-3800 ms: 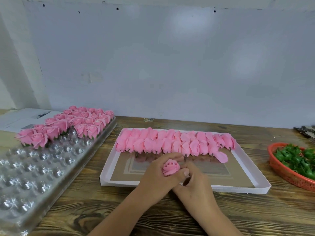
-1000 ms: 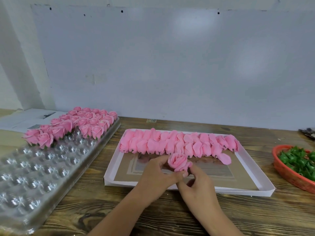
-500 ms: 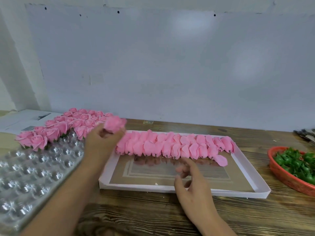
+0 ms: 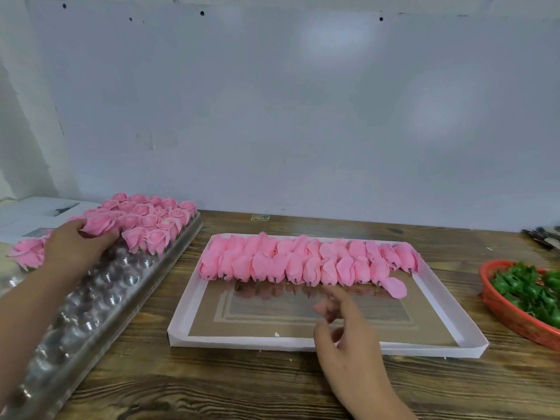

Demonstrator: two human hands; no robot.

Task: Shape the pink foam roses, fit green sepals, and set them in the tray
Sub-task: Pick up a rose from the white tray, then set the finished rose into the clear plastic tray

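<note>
Broadly, a wooden counter [image 4: 272,386] spans the scene in front of a pale wall [image 4: 303,116]. On its left side lies a long clear plastic tray [image 4: 100,301] of round cups, its far end filled with finished pink roses [image 4: 151,219]. In the middle sits a shallow white cardboard box [image 4: 439,301] holding a row of unshaped pink foam buds [image 4: 306,262] along its far side, with one loose petal [image 4: 395,287] lying just in front of the row's right end. At the right edge, a red basket [image 4: 512,319] holds green sepals [image 4: 533,289].

The left hand [image 4: 72,248] reaches over the clear tray and grips a pink rose [image 4: 100,224], fingers curled round its near side, pressing it in at the front edge of the finished group. Whether it is fully seated in a cup cannot be told.

The right hand [image 4: 348,338] hovers above the near half of the white box, well apart from that rose, holding nothing. Its fingers are loosely spread and blurred, the forefinger pointing toward the row of buds without touching them.
</note>
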